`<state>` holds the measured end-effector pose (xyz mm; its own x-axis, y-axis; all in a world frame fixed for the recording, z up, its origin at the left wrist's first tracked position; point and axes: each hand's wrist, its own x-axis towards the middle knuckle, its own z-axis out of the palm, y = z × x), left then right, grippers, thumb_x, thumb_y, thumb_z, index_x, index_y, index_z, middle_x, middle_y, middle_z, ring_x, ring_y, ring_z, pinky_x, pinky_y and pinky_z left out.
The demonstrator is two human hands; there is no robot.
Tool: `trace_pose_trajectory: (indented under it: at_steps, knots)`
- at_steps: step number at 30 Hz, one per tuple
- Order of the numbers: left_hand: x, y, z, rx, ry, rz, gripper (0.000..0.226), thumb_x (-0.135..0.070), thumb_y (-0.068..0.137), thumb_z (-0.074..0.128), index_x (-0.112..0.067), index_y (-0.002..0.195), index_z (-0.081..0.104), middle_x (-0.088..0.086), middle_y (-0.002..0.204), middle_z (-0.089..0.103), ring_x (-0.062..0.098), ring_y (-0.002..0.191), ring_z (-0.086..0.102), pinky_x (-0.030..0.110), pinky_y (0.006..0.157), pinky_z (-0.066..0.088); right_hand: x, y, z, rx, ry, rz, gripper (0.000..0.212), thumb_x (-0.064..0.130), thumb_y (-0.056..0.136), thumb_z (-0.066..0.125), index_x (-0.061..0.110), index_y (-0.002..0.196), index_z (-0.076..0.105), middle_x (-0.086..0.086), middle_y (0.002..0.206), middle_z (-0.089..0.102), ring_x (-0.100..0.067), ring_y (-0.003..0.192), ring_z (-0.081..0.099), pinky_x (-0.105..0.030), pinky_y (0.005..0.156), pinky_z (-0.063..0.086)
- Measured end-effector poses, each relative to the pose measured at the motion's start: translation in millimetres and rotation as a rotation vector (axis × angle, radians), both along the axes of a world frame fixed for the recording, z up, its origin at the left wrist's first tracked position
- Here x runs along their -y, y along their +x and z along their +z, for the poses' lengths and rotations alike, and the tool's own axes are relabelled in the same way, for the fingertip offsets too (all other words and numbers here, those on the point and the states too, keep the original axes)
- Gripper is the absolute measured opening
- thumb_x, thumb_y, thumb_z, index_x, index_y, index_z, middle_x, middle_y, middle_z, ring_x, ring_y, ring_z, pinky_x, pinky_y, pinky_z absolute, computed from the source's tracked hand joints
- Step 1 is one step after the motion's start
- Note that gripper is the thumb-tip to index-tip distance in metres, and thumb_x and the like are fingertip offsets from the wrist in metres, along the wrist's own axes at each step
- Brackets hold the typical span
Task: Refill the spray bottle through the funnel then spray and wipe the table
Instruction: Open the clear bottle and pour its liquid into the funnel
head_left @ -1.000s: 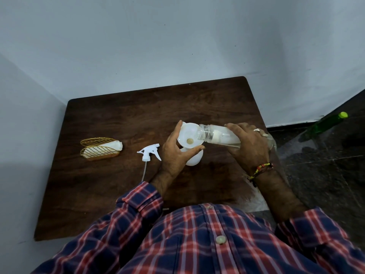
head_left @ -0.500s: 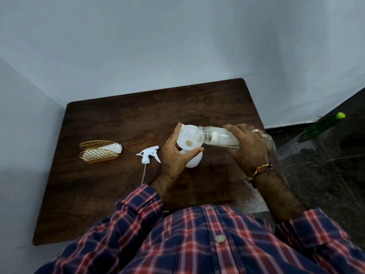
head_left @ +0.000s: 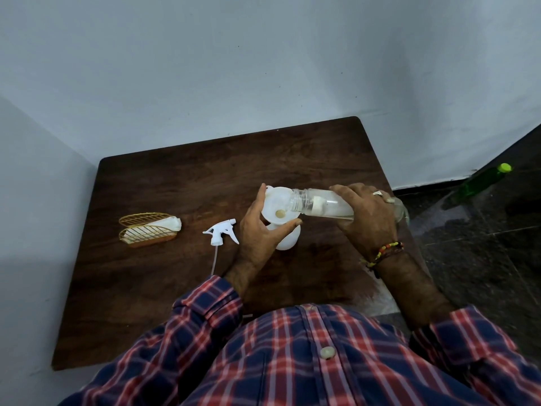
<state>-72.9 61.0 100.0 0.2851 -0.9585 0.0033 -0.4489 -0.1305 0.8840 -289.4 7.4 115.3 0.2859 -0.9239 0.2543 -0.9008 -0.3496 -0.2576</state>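
A white funnel [head_left: 276, 205] sits in the neck of a white spray bottle [head_left: 288, 240] standing on the dark wooden table [head_left: 181, 177]. My left hand [head_left: 257, 235] grips the funnel's rim and the bottle below it. My right hand [head_left: 367, 219] holds a clear bottle [head_left: 320, 205] tipped on its side, its open mouth over the funnel bowl. The detached white trigger sprayer head [head_left: 221, 232] with its thin tube lies on the table left of my left hand. A white cloth [head_left: 164, 225] is tucked in a gold wire holder [head_left: 146, 230] at the left.
Grey walls close in the table at the back and left. A green bottle [head_left: 480, 181] with a yellow-green cap stands on the dark floor to the right. My plaid shirt fills the bottom of the view.
Both hands and the tipped clear bottle keep the same pose over the funnel. Only the head camera has shifted slightly.
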Motion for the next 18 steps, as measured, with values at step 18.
trace_pose_trajectory:
  at_steps: [18]
  knots:
    - [-0.6, -0.3, 1.8, -0.012, 0.004, -0.001, 0.102, -0.037, 0.07, 0.088, -0.015, 0.152, 0.033, -0.001, 0.15, 0.047, 0.01, 0.138, 0.041, 0.039, 0.113, 0.041, -1.3, 0.2, 4.5, -0.02, -0.008, -0.002, 0.063, 0.032, 0.066, 0.086, 0.024, 0.124, 0.062, -0.006, 0.114, 0.066, -0.03, 0.101, 0.064, -0.046, 0.085, 0.051]
